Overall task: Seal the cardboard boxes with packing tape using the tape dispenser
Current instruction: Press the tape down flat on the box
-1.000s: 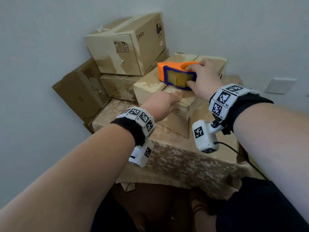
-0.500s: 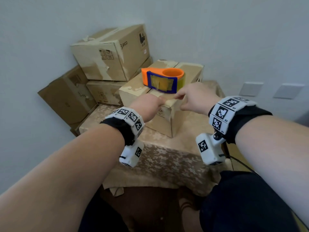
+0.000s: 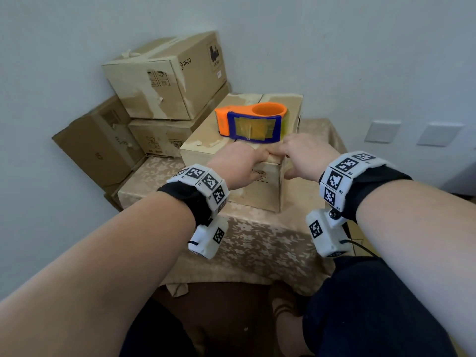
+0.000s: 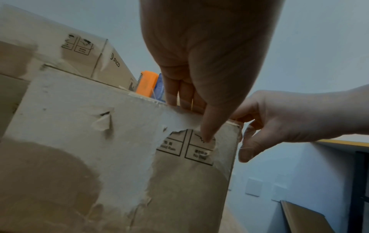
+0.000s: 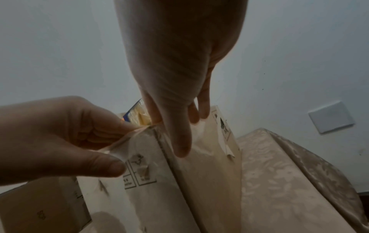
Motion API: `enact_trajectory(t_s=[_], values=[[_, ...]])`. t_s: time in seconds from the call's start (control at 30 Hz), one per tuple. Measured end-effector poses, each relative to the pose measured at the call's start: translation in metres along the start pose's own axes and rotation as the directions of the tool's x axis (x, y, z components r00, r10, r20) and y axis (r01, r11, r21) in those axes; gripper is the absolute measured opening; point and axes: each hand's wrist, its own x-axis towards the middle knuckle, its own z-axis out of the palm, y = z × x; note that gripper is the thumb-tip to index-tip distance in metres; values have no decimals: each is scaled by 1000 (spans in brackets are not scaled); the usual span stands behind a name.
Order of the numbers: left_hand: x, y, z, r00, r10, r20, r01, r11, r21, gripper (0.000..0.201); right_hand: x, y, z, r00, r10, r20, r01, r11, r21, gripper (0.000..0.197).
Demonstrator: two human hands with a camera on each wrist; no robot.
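A worn cardboard box (image 3: 257, 194) stands on the table. The orange and blue tape dispenser (image 3: 253, 122) with yellowish tape lies on the box's top, untouched. Both hands meet at the box's near top corner. My left hand (image 3: 238, 163) lays its fingers over the top edge, and its thumb (image 4: 207, 138) presses the front face beside the printed symbols. My right hand (image 3: 298, 155) rests its fingers on the top, with the thumb (image 5: 180, 149) straight down the right side face. A shiny strip of tape (image 5: 123, 146) runs over the edge under the left hand.
More cardboard boxes are stacked against the wall at back left, the top one (image 3: 164, 78) on two lower ones (image 3: 159, 140). The table carries a flower-patterned cloth (image 3: 257, 243). Wall plates (image 3: 382, 131) sit at right. A flat cardboard sheet (image 4: 303, 217) leans low at right.
My right hand has let go of the dispenser, left it on the box top, and come back to the near corner beside my left hand. The left hand has stayed at the edge.
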Motion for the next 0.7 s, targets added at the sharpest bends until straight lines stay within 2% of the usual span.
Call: enact_trajectory(t_s=[0.13,0.4,0.7], values=[[0,-1,3,1000,-5,-21,6,1000,19,45,2,-2,5,999,9,-39,-10,1000,-15,59],[1,-2,9,998,-27,-64,28,999,17,46,3,-3,14,997,2,-81,-3,1000,-2,66],[1,-1,10,995,-41,-88,43,999,15,43,6,0,27,990,19,-140,-4,995,102,69]])
